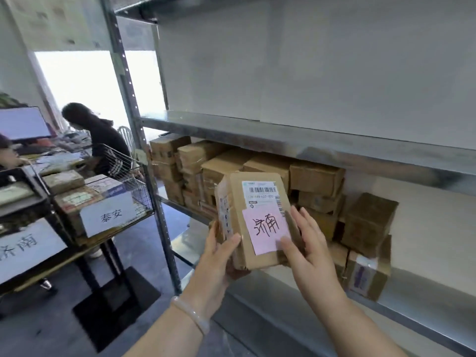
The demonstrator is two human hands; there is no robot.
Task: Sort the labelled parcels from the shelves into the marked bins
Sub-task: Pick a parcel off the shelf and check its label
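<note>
Parcel (253,215) in brown cardboard, bearing a barcode label (262,193) and a pink handwritten note (265,231), is held up before metal shelving (309,145). Left hand (216,258) grips its lower left edge, thumb over the front; right hand (306,243) clasps the right side, thumb on the note. Behind, stacked boxes (319,191) fill the shelf. At left, a wire bin (123,181) carries a sign (109,215).

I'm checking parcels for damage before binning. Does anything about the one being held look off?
Only minor things. The held parcel looks scuffed along its lower left edge, and its pink note overlaps the bottom of the shipping label. The left hand and right hand grip it by its sides.
</note>
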